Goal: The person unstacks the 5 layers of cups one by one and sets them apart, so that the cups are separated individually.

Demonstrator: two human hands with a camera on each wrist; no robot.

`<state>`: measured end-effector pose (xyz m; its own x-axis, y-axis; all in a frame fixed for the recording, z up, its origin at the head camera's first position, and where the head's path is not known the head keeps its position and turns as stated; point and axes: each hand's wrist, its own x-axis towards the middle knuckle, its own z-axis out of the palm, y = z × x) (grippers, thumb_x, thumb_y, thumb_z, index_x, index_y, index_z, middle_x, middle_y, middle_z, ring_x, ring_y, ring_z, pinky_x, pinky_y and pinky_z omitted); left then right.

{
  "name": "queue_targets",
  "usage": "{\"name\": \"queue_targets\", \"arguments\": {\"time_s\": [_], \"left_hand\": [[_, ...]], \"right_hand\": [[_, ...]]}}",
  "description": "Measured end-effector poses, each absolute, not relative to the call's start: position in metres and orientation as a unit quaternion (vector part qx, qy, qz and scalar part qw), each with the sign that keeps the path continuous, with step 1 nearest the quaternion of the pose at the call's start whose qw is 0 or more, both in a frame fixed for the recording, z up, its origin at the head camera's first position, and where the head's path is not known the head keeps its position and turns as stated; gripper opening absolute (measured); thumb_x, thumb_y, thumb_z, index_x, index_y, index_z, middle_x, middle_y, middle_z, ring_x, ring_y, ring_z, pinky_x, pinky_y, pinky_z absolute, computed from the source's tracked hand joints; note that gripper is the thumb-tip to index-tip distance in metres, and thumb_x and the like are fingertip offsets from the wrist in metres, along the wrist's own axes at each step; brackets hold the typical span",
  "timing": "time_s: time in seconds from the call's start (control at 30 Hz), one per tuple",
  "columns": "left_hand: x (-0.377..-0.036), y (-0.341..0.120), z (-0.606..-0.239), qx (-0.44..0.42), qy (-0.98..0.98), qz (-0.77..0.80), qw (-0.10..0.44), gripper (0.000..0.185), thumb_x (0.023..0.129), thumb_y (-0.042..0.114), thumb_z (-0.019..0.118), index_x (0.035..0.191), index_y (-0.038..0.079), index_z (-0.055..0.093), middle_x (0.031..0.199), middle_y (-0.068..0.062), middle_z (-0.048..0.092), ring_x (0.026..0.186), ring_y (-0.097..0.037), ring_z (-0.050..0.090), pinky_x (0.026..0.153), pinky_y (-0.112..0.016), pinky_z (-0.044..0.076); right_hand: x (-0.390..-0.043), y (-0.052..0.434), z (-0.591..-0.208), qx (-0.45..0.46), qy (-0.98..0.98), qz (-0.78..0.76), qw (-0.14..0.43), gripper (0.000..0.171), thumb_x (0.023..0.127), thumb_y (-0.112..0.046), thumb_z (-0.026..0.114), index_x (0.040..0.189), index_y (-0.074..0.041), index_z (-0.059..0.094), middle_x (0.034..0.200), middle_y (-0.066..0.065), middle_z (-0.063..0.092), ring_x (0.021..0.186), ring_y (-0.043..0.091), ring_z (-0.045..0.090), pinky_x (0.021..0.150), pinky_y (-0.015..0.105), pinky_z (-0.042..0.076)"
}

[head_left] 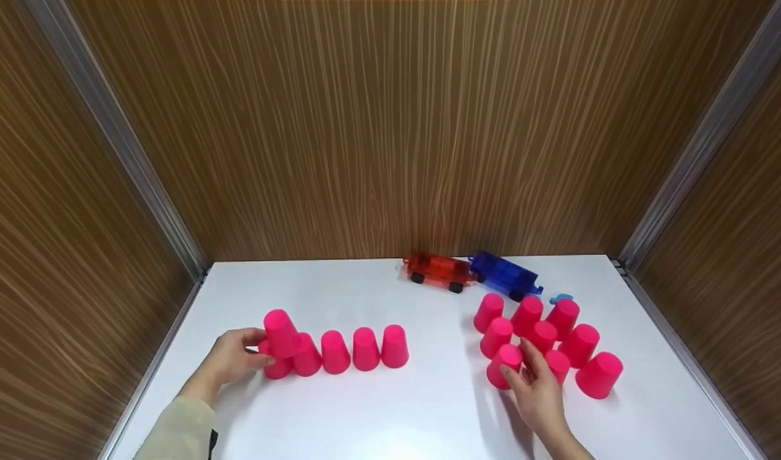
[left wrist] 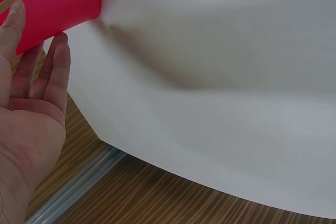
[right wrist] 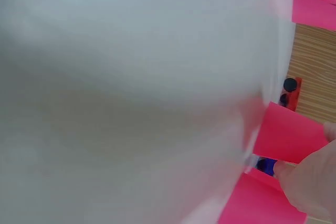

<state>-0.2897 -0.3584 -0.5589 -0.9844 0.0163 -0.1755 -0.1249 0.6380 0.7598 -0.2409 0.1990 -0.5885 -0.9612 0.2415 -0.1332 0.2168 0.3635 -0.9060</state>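
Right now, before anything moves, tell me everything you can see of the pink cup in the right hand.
The pink cup is plain, smooth and plastic-looking, with no handle, tapering to a flat, closed end. It is upside down, that end up and wide rim down. The right hand pinches it. It is at the near left corner of the other pink cups; whether its rim touches the white table is unclear.
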Motion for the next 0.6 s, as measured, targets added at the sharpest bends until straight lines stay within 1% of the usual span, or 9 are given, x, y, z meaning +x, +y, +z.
{"name": "queue_targets", "arguments": {"time_s": [0.17,0.33,0.4,0.47,0.53,0.6], "left_hand": [[-0.289,-0.359,-0.559,-0.031,0.901,0.424,0.085,0.057,0.089,0.014,0.088,0.141,0.004,0.066,0.133,-0.013,0.068,0.121,-0.034,0.065,0.1,-0.047,0.059],[-0.289,-0.359,-0.559,-0.034,0.899,0.429,0.083,0.055,0.09,0.012,0.086,0.14,0.004,0.067,0.132,-0.013,0.068,0.119,-0.034,0.066,0.098,-0.045,0.06],[-0.29,-0.359,-0.559,-0.032,0.898,0.431,0.084,0.053,0.09,0.011,0.086,0.139,0.003,0.067,0.132,-0.014,0.068,0.119,-0.036,0.067,0.097,-0.045,0.06],[-0.291,-0.359,-0.559,-0.032,0.897,0.432,0.086,0.053,0.09,0.01,0.085,0.139,0.003,0.067,0.132,-0.015,0.068,0.12,-0.036,0.066,0.098,-0.046,0.059],[-0.291,-0.358,-0.559,-0.034,0.897,0.433,0.087,0.052,0.09,0.01,0.085,0.139,0.004,0.067,0.132,-0.014,0.069,0.119,-0.036,0.066,0.098,-0.046,0.059],[-0.291,-0.358,-0.56,-0.035,0.896,0.433,0.088,0.052,0.09,0.009,0.085,0.139,0.005,0.068,0.132,-0.013,0.069,0.119,-0.034,0.067,0.098,-0.046,0.059]], "right_hand": [[-0.24,0.198,-0.568,-0.109,-0.829,0.547,0.037,0.09,0.098,-0.028,0.079,0.17,-0.02,0.025,0.17,0.011,0.035,0.156,0.035,0.034,0.116,0.045,0.042],[-0.243,0.184,-0.542,-0.051,-0.833,0.545,0.077,0.085,0.097,-0.028,0.08,0.167,-0.018,0.033,0.167,0.009,0.041,0.155,0.031,0.037,0.117,0.044,0.041],[-0.245,0.173,-0.53,-0.024,-0.831,0.549,0.089,0.083,0.097,-0.026,0.081,0.166,-0.018,0.036,0.166,0.009,0.043,0.154,0.03,0.038,0.116,0.044,0.043],[-0.247,0.159,-0.518,0.001,-0.827,0.554,0.095,0.08,0.097,-0.026,0.08,0.165,-0.021,0.039,0.165,0.007,0.045,0.153,0.029,0.04,0.114,0.043,0.045],[-0.252,0.142,-0.508,0.034,-0.82,0.561,0.106,0.075,0.097,-0.024,0.08,0.163,-0.022,0.043,0.162,0.005,0.048,0.15,0.028,0.045,0.112,0.043,0.047],[-0.257,0.119,-0.499,0.074,-0.808,0.573,0.118,0.071,0.097,-0.02,0.08,0.16,-0.021,0.047,0.159,0.005,0.052,0.148,0.028,0.048,0.114,0.046,0.046]]}}
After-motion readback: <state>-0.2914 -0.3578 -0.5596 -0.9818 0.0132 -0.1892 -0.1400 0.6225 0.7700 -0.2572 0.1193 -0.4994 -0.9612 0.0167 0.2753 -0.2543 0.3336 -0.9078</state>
